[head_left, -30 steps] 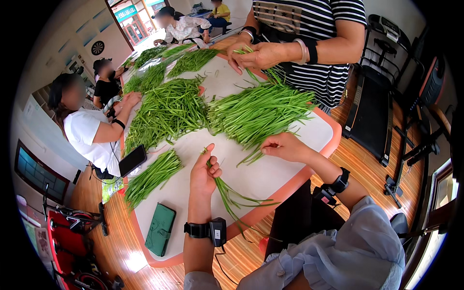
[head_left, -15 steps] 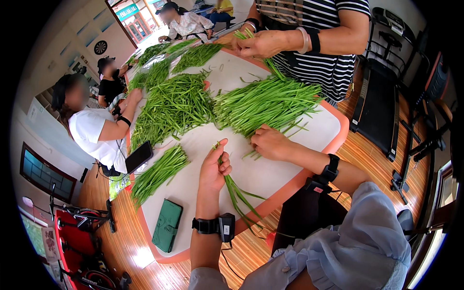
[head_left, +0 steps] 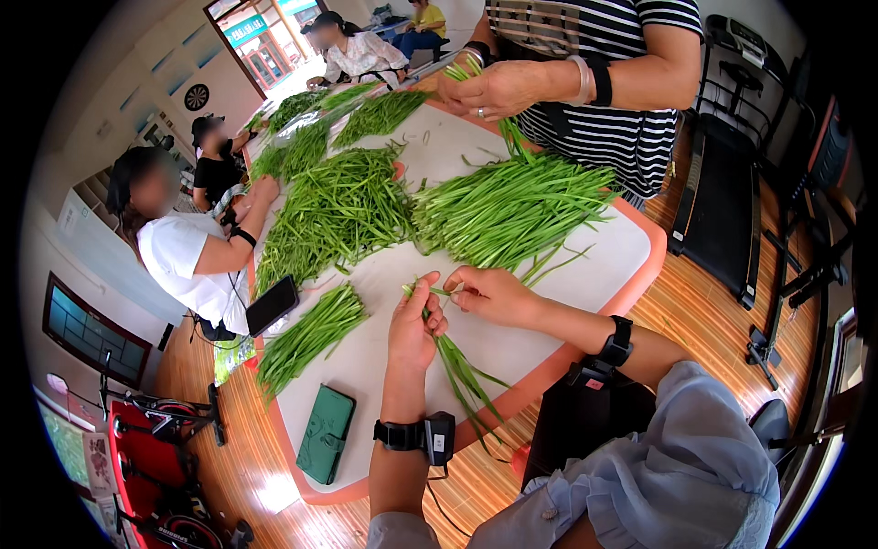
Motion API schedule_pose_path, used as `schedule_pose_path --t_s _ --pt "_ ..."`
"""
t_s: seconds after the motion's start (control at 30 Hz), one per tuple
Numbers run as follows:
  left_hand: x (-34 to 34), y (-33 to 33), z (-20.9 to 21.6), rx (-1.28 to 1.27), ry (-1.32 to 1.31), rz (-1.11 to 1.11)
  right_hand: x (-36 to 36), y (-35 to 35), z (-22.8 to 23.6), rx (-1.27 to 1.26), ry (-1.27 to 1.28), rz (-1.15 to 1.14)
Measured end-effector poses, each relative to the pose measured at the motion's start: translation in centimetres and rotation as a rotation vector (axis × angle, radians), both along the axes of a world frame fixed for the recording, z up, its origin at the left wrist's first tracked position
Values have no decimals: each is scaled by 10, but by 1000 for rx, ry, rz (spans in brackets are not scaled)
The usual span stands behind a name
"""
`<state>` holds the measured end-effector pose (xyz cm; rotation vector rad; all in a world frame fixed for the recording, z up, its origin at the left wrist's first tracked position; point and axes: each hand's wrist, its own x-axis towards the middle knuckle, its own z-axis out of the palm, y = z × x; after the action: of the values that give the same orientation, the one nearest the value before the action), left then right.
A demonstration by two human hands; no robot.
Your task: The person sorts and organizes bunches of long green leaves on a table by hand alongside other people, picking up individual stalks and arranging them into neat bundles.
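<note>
My left hand [head_left: 416,325] is closed around a few garlic chives [head_left: 462,371], whose long green leaves hang toward the table's near edge. Just right of it, my right hand [head_left: 489,295] pinches the end of a thin green stalk that reaches across to the left fingers. Beyond my right hand lies a broad pile of chives [head_left: 512,206], stalks roughly aligned. A larger, more tangled heap [head_left: 338,210] spreads to its left. Nearer me on the left is a smaller neat bundle [head_left: 313,334].
The pale table [head_left: 540,361] has an orange rim. On it lie a green phone case [head_left: 326,435] and a black phone [head_left: 273,305] at the left edge. A person in stripes [head_left: 585,119] holds chives opposite; others sit along the left and far end. A treadmill [head_left: 722,201] stands right.
My right hand has left the edge of the broad pile and come left, close to my left hand, with a stalk in its fingers. The left hand keeps its chives.
</note>
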<state>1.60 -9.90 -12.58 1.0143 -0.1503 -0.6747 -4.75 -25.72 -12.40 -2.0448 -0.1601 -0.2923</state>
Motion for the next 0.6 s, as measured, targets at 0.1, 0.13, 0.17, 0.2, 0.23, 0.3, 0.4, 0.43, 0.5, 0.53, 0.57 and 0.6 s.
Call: schedule_pose_path --t_s 0.1,0.13,0.17,0.2,0.23,0.3,0.4,0.43,0.5,0.53,0.57,0.6 --pt "2 0 -5 24 7 100 -16 -15 0 34 136 99" --pt "3 3 -5 42 3 138 -23 -21 4 32 171 140" --pt "5 4 -7 57 1 155 -29 -30 6 29 211 175" --pt "5 4 -8 22 46 141 -36 -38 7 35 219 169" --pt "2 1 -3 -15 91 128 -43 -48 9 39 227 162" --pt "1 0 -2 -66 151 95 -49 -64 7 66 264 55" --pt "0 -3 -3 -99 179 20 -49 -88 -11 -198 21 -219" --pt "3 0 -5 -97 181 -11 -47 -88 -10 -246 44 -227" --pt "6 3 -8 -90 185 -50 -44 -82 -13 -409 -46 -188" --pt "7 3 -9 -81 185 -58 -42 -79 -15 -488 -92 -169" --pt "8 4 -8 -72 185 -66 -39 -75 -17 -533 -109 -153" --pt "7 3 -8 -63 181 -68 -37 -72 -19 -579 -126 -136"
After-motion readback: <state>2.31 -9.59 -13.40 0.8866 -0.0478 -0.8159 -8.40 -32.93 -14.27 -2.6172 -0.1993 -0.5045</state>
